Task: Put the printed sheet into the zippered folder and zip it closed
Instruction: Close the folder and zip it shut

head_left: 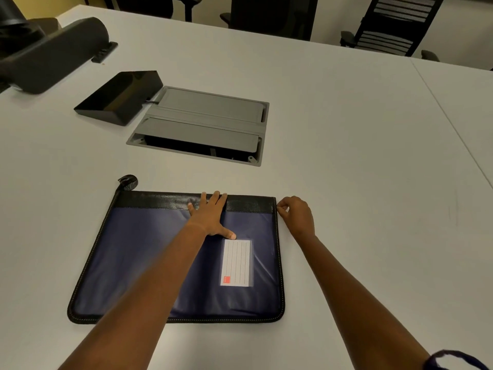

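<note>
Blue zippered folder (pixel 138 263) flat under left hand (pixel 210 217), contents hidden.

One folder (pixel 149 252), two hands (pixel 210 217) (pixel 297 216).

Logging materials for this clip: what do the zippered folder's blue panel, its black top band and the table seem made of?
Folder's blue panel: likely smooth vinyl or coated fabric; soft sheen, loose wrinkles. Black top band: probably faux leather; pebbled grain, stitched edge. Table: likely matte white laminate; flat, even, with a seam.

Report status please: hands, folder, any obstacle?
Left hand flat on folder. Right hand pinching at its top right corner. Sheet not visible. No obstacle.
</note>
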`<state>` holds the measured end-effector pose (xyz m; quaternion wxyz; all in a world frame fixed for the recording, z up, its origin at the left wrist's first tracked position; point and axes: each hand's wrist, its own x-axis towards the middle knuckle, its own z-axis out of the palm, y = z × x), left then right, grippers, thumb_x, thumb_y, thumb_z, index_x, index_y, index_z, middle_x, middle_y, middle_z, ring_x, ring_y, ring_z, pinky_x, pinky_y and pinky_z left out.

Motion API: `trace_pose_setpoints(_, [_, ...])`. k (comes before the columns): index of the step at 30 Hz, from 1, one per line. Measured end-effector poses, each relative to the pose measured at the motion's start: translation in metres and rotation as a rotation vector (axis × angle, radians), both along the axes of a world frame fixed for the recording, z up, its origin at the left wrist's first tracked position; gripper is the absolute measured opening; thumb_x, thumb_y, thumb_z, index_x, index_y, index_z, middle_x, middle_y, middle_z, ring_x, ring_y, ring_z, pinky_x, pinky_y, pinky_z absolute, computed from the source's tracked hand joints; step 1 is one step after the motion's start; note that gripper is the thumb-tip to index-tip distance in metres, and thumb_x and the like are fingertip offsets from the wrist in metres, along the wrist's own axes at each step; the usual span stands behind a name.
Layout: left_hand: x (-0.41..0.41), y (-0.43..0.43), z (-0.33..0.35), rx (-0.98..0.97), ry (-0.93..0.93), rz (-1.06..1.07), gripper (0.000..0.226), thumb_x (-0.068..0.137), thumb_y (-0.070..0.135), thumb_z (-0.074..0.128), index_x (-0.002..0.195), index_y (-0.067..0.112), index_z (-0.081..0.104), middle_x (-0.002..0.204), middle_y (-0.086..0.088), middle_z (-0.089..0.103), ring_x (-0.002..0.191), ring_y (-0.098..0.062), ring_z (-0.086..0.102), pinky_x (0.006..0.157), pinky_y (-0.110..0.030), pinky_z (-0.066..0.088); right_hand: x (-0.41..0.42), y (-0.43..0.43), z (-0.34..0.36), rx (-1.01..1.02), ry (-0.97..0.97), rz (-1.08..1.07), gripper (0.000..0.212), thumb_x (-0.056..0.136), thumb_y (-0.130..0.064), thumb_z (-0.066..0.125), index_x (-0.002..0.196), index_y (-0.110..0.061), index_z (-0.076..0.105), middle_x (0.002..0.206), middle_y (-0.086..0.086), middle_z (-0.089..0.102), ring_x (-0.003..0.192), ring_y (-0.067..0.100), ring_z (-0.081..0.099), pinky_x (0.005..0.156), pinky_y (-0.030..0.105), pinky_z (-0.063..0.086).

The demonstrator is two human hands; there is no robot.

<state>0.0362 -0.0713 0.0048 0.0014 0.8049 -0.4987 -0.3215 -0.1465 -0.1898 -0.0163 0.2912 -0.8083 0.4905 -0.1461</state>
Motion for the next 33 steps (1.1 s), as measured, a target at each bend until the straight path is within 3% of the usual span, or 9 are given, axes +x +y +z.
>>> trace_pose_setpoints(12, [0.000, 0.002, -0.004, -0.017, 0.007, -0.009, 0.116, 0.070, 0.046, 0.074, 0.149, 0.019, -0.007, 0.158, -0.002, -0.012, 0.144, -0.032, -0.018, 0.112, -0.060, -0.006, 0.012, -0.005, 0.006, 0.125, -0.090, -0.136, 0.013, 0.083, -0.004, 0.058, 0.094, -0.001, 0.053, 0.077, 0.013, 0.057, 0.073, 0.023, 0.052, 0.068, 0.032, 0.042])
trace_pose_setpoints(15, [0.000, 0.003, -0.007, -0.036, -0.005, -0.016, 0.116, 0.070, 0.047, 0.073, 0.149, 0.019, -0.008, 0.158, -0.003, -0.012, 0.144, -0.032, -0.018, 0.112, -0.060, -0.006, 0.011, -0.003, 0.003, 0.179, -0.114, -0.171, 0.013, 0.086, -0.005, 0.054, 0.098, -0.001, 0.055, 0.092, 0.023, 0.064, 0.080, 0.027, 0.058, 0.072, 0.032, 0.043])
trace_pose_setpoints(19, [0.001, 0.007, -0.009, -0.075, 0.004, -0.021, 0.114, 0.071, 0.049, 0.072, 0.149, 0.019, -0.006, 0.158, -0.002, -0.012, 0.144, -0.032, -0.018, 0.112, -0.060, -0.007, 0.006, 0.015, -0.002, 0.166, -0.169, -0.221, 0.027, 0.091, -0.014, 0.052, 0.115, -0.001, 0.052, 0.116, 0.019, 0.056, 0.105, 0.030, 0.055, 0.083, 0.030, 0.041])
trace_pose_setpoints(21, [0.001, 0.013, -0.012, -0.127, 0.007, -0.020, 0.110, 0.072, 0.052, 0.068, 0.149, 0.021, -0.004, 0.158, -0.001, -0.012, 0.144, -0.030, -0.017, 0.112, -0.058, -0.010, 0.003, 0.027, -0.005, 0.168, -0.170, -0.238, 0.027, 0.093, -0.015, 0.047, 0.115, -0.001, 0.053, 0.117, 0.018, 0.054, 0.106, 0.028, 0.054, 0.085, 0.028, 0.040])
trace_pose_setpoints(23, [0.004, 0.023, -0.019, -0.204, 0.008, -0.030, 0.104, 0.074, 0.066, 0.055, 0.149, 0.022, -0.002, 0.159, 0.000, -0.010, 0.145, -0.025, -0.016, 0.114, -0.054, -0.011, 0.000, 0.039, -0.009, 0.166, -0.199, -0.231, 0.022, 0.094, -0.014, 0.043, 0.090, -0.003, 0.061, 0.095, 0.015, 0.060, 0.078, 0.020, 0.058, 0.071, 0.025, 0.040])
trace_pose_setpoints(26, [0.009, 0.047, -0.027, -0.308, -0.018, -0.069, 0.120, 0.051, 0.095, -0.001, 0.148, 0.025, 0.001, 0.159, 0.002, -0.006, 0.147, -0.020, -0.009, 0.117, -0.043, -0.009, -0.007, 0.060, -0.010, 0.168, -0.231, -0.227, 0.037, 0.093, -0.010, 0.043, 0.057, -0.005, 0.048, 0.058, 0.012, 0.047, 0.049, 0.010, 0.037, 0.053, 0.024, 0.031])
trace_pose_setpoints(29, [0.014, 0.070, -0.036, -0.350, -0.114, -0.059, 0.122, 0.048, 0.089, -0.024, 0.148, 0.024, 0.001, 0.159, 0.002, -0.002, 0.147, -0.020, -0.006, 0.117, -0.039, -0.009, -0.014, 0.080, -0.011, 0.185, -0.214, -0.221, 0.026, 0.094, -0.015, 0.046, 0.086, 0.002, 0.064, 0.080, 0.015, 0.061, 0.071, 0.016, 0.054, 0.065, 0.026, 0.042])
trace_pose_setpoints(31, [0.017, 0.081, -0.036, -0.345, -0.174, -0.036, 0.121, 0.048, 0.085, -0.030, 0.148, 0.024, 0.000, 0.159, 0.002, -0.002, 0.147, -0.020, -0.005, 0.117, -0.042, -0.008, -0.017, 0.089, -0.009, 0.202, -0.208, -0.241, 0.027, 0.093, -0.018, 0.047, 0.107, 0.000, 0.060, 0.101, 0.014, 0.063, 0.089, 0.024, 0.060, 0.078, 0.028, 0.046])
trace_pose_setpoints(33, [0.022, 0.092, -0.036, -0.320, -0.222, 0.004, 0.122, 0.046, 0.083, -0.034, 0.148, 0.025, -0.001, 0.159, 0.000, -0.002, 0.147, -0.022, -0.005, 0.118, -0.045, -0.006, -0.021, 0.097, -0.009, 0.213, -0.199, -0.269, 0.029, 0.093, -0.020, 0.048, 0.113, -0.001, 0.058, 0.110, 0.017, 0.063, 0.097, 0.028, 0.061, 0.080, 0.026, 0.046])
